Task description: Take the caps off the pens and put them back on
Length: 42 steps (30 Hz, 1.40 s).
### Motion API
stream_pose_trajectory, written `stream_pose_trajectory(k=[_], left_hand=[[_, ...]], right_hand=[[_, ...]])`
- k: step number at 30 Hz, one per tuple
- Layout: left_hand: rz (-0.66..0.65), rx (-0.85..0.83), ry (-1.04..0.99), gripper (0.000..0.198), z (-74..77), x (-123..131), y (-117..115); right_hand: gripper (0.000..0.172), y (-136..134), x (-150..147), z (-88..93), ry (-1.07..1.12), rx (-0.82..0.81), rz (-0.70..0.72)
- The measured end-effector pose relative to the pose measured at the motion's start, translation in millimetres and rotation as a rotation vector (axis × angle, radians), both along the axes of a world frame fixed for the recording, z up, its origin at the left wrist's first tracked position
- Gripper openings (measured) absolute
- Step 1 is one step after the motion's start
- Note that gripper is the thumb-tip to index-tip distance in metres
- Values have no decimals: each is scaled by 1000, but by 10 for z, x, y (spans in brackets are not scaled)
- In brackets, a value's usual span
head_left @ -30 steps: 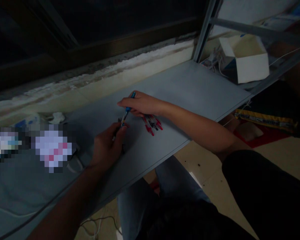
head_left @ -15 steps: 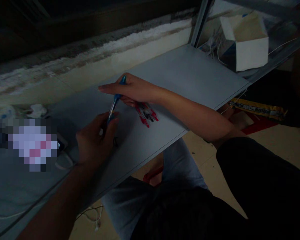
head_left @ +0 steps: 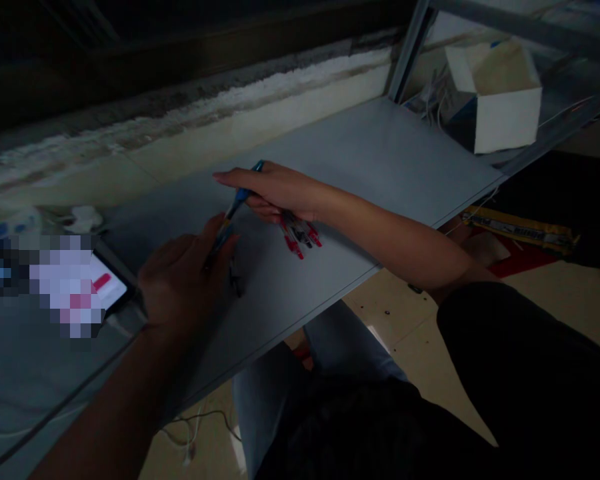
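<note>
A blue pen [head_left: 241,195] with a partly clear barrel slants above the grey tabletop [head_left: 300,300]. My left hand [head_left: 183,277] is closed around its lower end. At the upper end, my right hand [head_left: 280,190] grips it between thumb and fingers, the thumb pointing left. Several red and black pens [head_left: 300,237] lie bunched on the table below my right wrist; the hand covers their far ends. Beside my left fingers a small black object [head_left: 237,283], perhaps part of a pen, shows on the table, partly hidden.
Left of my left hand lies a phone [head_left: 115,283] with a lit screen, partly blurred out. Cables [head_left: 55,410] run across the table there. An opened white box [head_left: 507,117] stands at the back right beyond a metal post [head_left: 407,53]. A rough wall borders the far edge.
My left hand has moved slightly left and down along the pen. More of the phone screen and the small black object shows. The camera view has shifted a little.
</note>
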<state>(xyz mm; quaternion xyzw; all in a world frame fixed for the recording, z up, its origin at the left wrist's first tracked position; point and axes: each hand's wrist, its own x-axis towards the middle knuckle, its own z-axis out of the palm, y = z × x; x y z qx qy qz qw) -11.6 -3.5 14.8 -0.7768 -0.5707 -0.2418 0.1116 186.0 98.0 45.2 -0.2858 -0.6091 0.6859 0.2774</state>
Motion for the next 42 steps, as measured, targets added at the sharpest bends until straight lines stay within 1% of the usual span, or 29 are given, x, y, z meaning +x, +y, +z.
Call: stream_pose_trajectory(k=[3, 6, 9, 10, 13, 15, 16, 18, 20, 22, 23, 25, 28, 30, 32, 33, 34, 35, 36, 37, 38, 39, 41, 42], left_hand=[[-29, -48, 31, 41, -25, -13, -15], [-66, 21, 51, 40, -52, -32, -48], [-137, 64, 54, 40, -94, -28, -66], [-156, 92, 34, 42, -110, -19, -62], [-151, 92, -26, 45, -142, 15, -39], [-133, 28, -94, 49, -141, 27, -41], [-126, -31, -143, 50, -136, 27, -49], [-97, -183, -273, 49, -128, 17, -64], [-52, -332, -387, 51, -130, -2, -62], [-33, -403, -455, 54, -146, -22, -39], [-25, -420, -473, 55, -156, -30, -23], [11, -435, -476, 54, -175, -39, 9], [57, -407, -438, 52, -187, -47, 44], [49, -399, -409, 52, -181, -51, 55], [36, -404, -395, 52, -169, -49, 57], [41, -401, -398, 53, -161, -45, 55], [38, -399, -404, 54, -153, -37, 54], [28, -393, -410, 56, -145, -28, 53], [16, -389, -416, 56, -138, -17, 53], [20, -384, -422, 56, -131, -6, 55], [22, -390, -426, 56, -126, 4, 56], [25, -392, -427, 56, -122, 13, 58], [26, -398, -432, 56, -117, 24, 56], [27, -398, -437, 56, -117, 27, 53]], right_hand=[[55, 11, -10, -3, 16, -46, -5], [53, 12, -26, 11, 44, -34, 29], [58, 7, -35, 33, 26, -44, 28], [58, 9, -34, 34, 26, -42, 53], [58, 24, -25, 10, 26, 37, 86], [57, 35, -15, -14, -10, 105, 86], [57, 43, -8, -24, -19, 141, 87], [57, 76, 16, -31, -5, 228, 112], [54, 135, 55, -19, 23, 325, 170], [45, 211, 105, 6, 30, 375, 233], [39, 247, 130, 18, 24, 376, 254], [39, 305, 172, 35, -16, 358, 268], [37, 355, 201, 28, -124, 336, 222], [37, 376, 200, 13, -166, 332, 188], [21, 397, 196, 1, -131, 338, 178], [23, 407, 196, -4, -87, 348, 161], [32, 418, 199, -11, -56, 349, 144], [33, 430, 203, -21, -53, 352, 128], [23, 444, 210, -33, -70, 351, 102], [18, 458, 217, -47, -106, 345, 88], [23, 474, 224, -62, -136, 343, 87], [25, 490, 230, -76, -139, 337, 99], [18, 517, 237, -96, -82, 325, 115], [21, 526, 239, -103, -38, 319, 102]])
